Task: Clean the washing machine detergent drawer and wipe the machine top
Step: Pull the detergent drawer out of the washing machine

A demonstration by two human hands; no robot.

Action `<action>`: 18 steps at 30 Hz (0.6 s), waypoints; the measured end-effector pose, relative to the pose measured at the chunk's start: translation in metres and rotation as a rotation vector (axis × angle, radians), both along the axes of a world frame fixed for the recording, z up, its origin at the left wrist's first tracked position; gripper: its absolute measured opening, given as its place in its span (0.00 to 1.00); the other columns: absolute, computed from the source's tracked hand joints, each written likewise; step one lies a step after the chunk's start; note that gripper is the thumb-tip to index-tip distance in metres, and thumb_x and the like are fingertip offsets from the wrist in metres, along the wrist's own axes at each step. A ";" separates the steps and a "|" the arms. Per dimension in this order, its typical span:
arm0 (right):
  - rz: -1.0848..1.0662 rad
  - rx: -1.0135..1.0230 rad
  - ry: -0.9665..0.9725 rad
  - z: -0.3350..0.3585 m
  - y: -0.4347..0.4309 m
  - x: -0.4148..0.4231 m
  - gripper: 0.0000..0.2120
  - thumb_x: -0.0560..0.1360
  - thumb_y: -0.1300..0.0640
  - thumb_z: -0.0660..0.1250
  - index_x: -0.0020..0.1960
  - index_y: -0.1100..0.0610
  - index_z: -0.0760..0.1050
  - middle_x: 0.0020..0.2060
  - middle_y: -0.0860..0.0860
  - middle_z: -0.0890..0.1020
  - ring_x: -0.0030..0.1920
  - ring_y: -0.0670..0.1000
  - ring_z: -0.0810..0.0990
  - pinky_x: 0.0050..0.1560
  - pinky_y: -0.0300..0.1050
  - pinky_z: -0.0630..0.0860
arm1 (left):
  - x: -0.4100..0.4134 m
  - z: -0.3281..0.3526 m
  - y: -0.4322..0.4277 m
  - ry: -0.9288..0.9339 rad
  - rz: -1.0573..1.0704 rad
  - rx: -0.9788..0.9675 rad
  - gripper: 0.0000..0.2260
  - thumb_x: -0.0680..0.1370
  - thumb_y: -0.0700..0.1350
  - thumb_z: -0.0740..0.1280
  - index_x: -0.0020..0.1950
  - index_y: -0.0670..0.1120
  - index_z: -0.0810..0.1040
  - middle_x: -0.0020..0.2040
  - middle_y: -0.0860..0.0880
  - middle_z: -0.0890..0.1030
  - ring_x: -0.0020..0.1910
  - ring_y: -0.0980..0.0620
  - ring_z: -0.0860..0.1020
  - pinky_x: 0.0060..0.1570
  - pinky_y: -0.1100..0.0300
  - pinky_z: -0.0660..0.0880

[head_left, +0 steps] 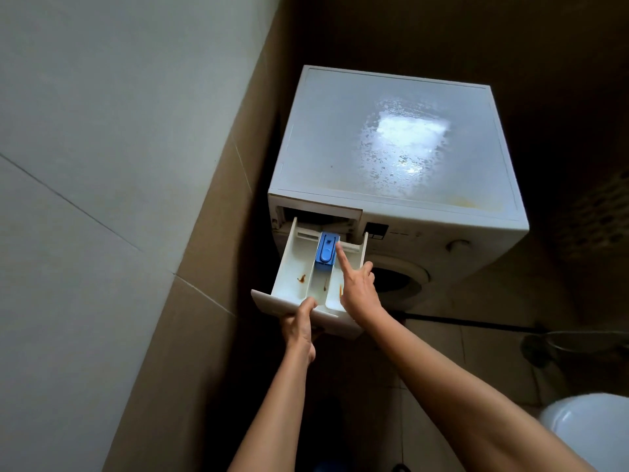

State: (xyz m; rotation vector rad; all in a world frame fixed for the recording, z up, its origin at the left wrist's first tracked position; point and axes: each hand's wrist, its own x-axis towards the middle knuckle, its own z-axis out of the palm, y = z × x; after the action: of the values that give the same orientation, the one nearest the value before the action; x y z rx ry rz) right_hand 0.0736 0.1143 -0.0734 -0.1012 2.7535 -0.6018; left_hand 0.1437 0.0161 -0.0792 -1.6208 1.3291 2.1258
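Note:
A white washing machine stands in a corner; its top (pixel 326 137) is dusty, with a wet, spotted patch reflecting light. The white detergent drawer (pixel 292 267) is pulled far out at the machine's front left. It has three compartments with brown stains, and a blue insert (pixel 326 252) sits at the back of the middle one. My left hand (pixel 301 327) grips the drawer's front panel, thumb on its upper rim. My right hand (pixel 357 287) hovers over the right compartment, index finger stretched out, its tip touching the blue insert's right edge.
A tiled wall (pixel 102 199) runs close along the machine's left side. The machine's round door (pixel 401 281) and a dial (pixel 457 246) lie right of the drawer. A dark hose (pixel 476 323) crosses the floor at right, and a white toilet (pixel 589 427) sits at lower right.

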 end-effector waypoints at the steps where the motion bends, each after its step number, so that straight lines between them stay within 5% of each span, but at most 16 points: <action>1: -0.014 -0.060 -0.011 0.003 0.007 0.004 0.51 0.72 0.74 0.57 0.73 0.33 0.33 0.53 0.59 0.63 0.44 0.57 0.70 0.45 0.50 0.76 | 0.004 0.002 0.001 -0.002 -0.011 -0.006 0.23 0.68 0.46 0.72 0.60 0.40 0.75 0.58 0.40 0.77 0.56 0.43 0.75 0.62 0.43 0.73; 6: -0.089 -0.254 -0.017 0.020 0.054 0.025 0.51 0.72 0.74 0.59 0.71 0.35 0.31 0.50 0.57 0.65 0.35 0.52 0.67 0.42 0.51 0.77 | 0.021 0.013 0.018 0.029 -0.088 -0.038 0.28 0.68 0.46 0.73 0.66 0.40 0.71 0.61 0.41 0.76 0.60 0.42 0.74 0.64 0.43 0.71; 11: -0.178 -0.294 -0.015 0.026 0.107 0.052 0.42 0.78 0.61 0.61 0.76 0.41 0.34 0.55 0.56 0.66 0.43 0.59 0.75 0.49 0.54 0.76 | 0.034 0.026 0.048 0.029 -0.197 -0.053 0.28 0.68 0.45 0.73 0.66 0.40 0.72 0.60 0.40 0.77 0.58 0.42 0.76 0.62 0.45 0.74; 14: -0.288 -0.290 0.022 0.033 0.143 0.075 0.38 0.79 0.55 0.60 0.77 0.44 0.36 0.58 0.58 0.66 0.45 0.58 0.75 0.48 0.49 0.72 | 0.044 0.034 0.076 0.042 -0.293 -0.040 0.26 0.68 0.45 0.73 0.64 0.39 0.73 0.57 0.40 0.78 0.52 0.43 0.78 0.50 0.49 0.79; 18: -0.453 -0.272 0.032 0.047 0.200 0.114 0.36 0.78 0.58 0.55 0.77 0.44 0.37 0.65 0.62 0.64 0.59 0.65 0.73 0.58 0.58 0.70 | 0.063 0.046 0.121 0.040 -0.458 -0.074 0.25 0.67 0.49 0.74 0.61 0.39 0.75 0.50 0.42 0.79 0.41 0.47 0.78 0.32 0.59 0.73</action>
State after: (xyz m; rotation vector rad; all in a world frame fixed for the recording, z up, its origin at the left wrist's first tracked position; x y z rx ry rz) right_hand 0.1874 0.3143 -0.0265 0.4666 2.7174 -1.0960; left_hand 0.2066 0.1375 -0.0329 -1.1542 1.6209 1.8578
